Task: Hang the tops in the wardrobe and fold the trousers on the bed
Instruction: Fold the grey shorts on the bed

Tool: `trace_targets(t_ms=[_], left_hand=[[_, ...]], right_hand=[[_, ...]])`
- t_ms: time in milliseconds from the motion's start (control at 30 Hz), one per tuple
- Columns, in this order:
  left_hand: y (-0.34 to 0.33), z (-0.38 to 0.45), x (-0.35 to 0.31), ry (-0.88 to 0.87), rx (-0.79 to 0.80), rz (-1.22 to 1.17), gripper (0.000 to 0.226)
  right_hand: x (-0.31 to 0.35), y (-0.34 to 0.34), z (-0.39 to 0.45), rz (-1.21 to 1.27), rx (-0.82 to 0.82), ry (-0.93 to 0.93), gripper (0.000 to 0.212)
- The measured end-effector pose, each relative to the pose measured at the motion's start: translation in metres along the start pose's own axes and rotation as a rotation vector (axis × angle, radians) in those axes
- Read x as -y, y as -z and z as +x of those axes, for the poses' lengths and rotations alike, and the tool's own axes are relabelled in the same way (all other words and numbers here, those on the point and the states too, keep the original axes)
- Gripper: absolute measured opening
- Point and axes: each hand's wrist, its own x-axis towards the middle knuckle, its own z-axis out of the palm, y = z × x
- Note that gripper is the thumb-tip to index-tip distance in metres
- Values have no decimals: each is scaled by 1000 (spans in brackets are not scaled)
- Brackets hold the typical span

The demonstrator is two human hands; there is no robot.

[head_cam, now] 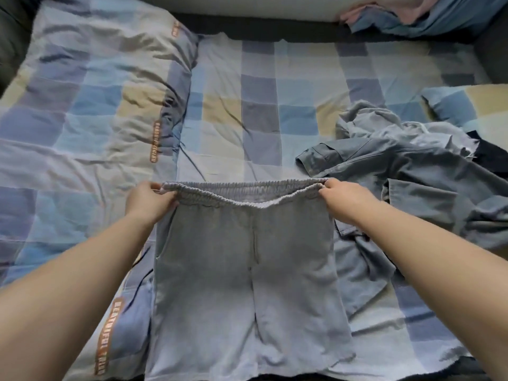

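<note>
Grey trousers (pixel 242 270) with an elastic waistband hang spread out in front of me above the checked bed (pixel 258 105), legs pointing toward me. My left hand (pixel 148 200) grips the waistband's left end. At the right end, my right hand (pixel 346 198) grips the same band. The waistband is stretched between both hands and sags a little in the middle.
A heap of blue-grey denim garments (pixel 406 182) lies on the bed to the right, with a dark item (pixel 492 158) beside it. A checked duvet (pixel 82 105) is bunched at the left. More clothes (pixel 423 15) sit at the far right corner.
</note>
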Motion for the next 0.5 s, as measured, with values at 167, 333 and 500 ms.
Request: trace_targets(t_ms=[167,333,500], left_hand=[[-59,78,24,-60,-83,14,24],[-112,121,62,-56,36,-123,47],[-119,108,115,-17,39,-27,43]], right_hand=[[19,-41,96,31,-4,-36,35],[51,-91,165,61,68,-53,48],[96,-122,187,84,-113,49,49]])
